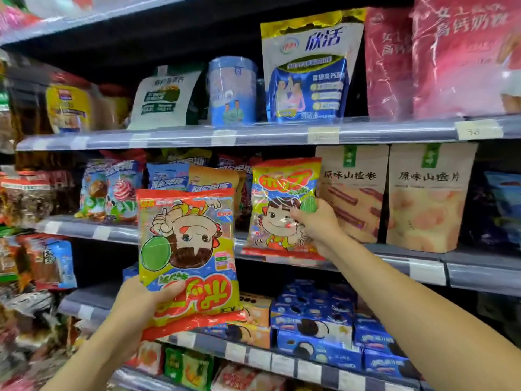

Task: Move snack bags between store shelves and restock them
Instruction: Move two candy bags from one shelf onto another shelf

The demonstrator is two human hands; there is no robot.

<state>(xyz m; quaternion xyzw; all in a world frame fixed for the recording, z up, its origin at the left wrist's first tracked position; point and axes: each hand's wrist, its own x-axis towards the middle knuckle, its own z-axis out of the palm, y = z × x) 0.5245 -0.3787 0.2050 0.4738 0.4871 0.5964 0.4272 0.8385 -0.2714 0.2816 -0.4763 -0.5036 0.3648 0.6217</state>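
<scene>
The left grip (138,309) is closed round the bottom edge of an inverted candy bag (189,249), thumb across the front and fingers behind. The bag is held up in the air, off the shelves. Its print is upside down: a cartoon girl with a green lollipop and red katakana on a yellow band.

Up and to the right of that grip, the right grip (313,224) pinches the right edge of an upright candy bag (276,190) of the same design, with "ポップ" in red across its top. This bag's lower seam sits at the front edge of the middle shelf (479,270).

Just to the right of the right grip stand two kraft pouches, one marked "原味山楂卷" (352,193) and the next "原味山楂片" (428,198). To its left, behind both candy bags, are blue bags reading "阿尔卑斯" (169,179).

On the shelf above the right grip stands a blue and white pouch labelled "欣活" (307,71). To the right of that pouch are pink bags (456,60), their writing too blurred to read fully.

Below the right forearm lie blue boxes picturing sandwich cookies (315,317), brand unreadable.
</scene>
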